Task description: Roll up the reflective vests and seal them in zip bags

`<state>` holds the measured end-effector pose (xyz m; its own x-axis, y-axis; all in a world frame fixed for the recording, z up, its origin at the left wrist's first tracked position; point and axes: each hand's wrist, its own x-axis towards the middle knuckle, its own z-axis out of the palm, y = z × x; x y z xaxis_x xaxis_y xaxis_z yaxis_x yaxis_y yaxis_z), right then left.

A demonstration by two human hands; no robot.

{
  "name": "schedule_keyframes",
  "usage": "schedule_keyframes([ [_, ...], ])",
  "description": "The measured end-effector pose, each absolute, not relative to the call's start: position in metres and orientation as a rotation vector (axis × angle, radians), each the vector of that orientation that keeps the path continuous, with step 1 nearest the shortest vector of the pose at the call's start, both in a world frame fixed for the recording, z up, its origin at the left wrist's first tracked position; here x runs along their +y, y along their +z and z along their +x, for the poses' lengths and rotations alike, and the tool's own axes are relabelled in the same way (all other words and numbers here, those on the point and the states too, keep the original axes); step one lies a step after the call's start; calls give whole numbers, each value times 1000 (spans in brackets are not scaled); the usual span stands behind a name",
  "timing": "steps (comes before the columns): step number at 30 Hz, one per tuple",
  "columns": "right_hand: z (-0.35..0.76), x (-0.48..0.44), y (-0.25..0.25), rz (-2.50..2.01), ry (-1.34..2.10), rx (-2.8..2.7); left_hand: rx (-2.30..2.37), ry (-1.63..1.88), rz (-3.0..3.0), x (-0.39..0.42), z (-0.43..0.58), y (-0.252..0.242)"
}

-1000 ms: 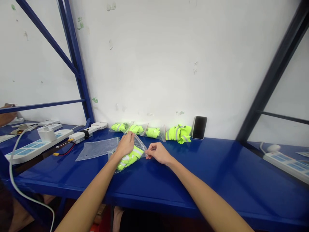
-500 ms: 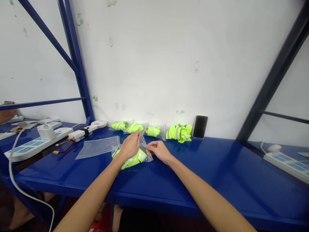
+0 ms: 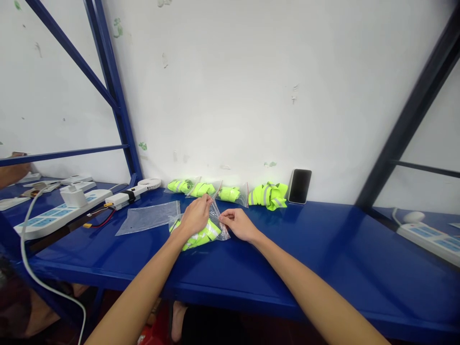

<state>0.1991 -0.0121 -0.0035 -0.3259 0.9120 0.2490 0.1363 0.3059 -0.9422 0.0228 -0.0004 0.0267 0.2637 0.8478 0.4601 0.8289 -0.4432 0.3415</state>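
Note:
A clear zip bag [image 3: 223, 232] with a folded neon-yellow reflective strap bundle [image 3: 203, 237] inside lies on the blue table [image 3: 273, 268]. My left hand [image 3: 196, 215] is over the bag, fingers pinched on the upper end of its mouth. At the other end of that mouth, my right hand [image 3: 239, 224] pinches the edge between thumb and forefinger. A flat, unfilled clear bag [image 3: 149, 218] rests left of my left hand. Behind my hands stand several bagged yellow bundles [image 3: 229, 194] along the wall, and a loose yellow reflective bundle [image 3: 268, 195] sits to their right.
A phone [image 3: 300, 186] leans against the wall. On the left are a white power strip [image 3: 50, 220] with a charger [image 3: 73, 195], a small white fan [image 3: 149, 183] and a battery pack with wires [image 3: 118, 199]. Another person's arm [image 3: 14, 173] shows at far left.
The view has shifted slightly, so everything sits a little further right. Both hands keep their hold on the bag's mouth, with hardly any movement.

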Motion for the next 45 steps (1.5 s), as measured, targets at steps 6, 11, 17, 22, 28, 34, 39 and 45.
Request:
schedule_keyframes([
  [6, 197, -12, -7, -1028, 985, -1721, 1613, 928, 2498, 0, 24, 26],
  [11, 191, -10, -13, -1074, 1024, -1640, 1611, 902, 2501, -1, 26, 27],
  [17, 189, -7, -16, -966, 1180, -1486, 1584, 909, 2507, -3, 29, 26],
  [22, 191, -9, -14, -992, 1005, -1617, 1590, 878, 2495, -4, 29, 27],
  [28, 189, -12, -12, -1008, 1018, -1586, 1525, 849, 2513, -4, 30, 27],
  [34, 189, -13, -12, -898, 1002, -1589, 1435, 855, 2565, -6, 31, 26],
  [39, 189, -10, -15, -909, 954, -1560, 1327, 826, 2559, -3, 26, 25],
  [45, 190, -9, -13, -916, 1307, -1360, 1161, 909, 2572, 3, 23, 20],
])
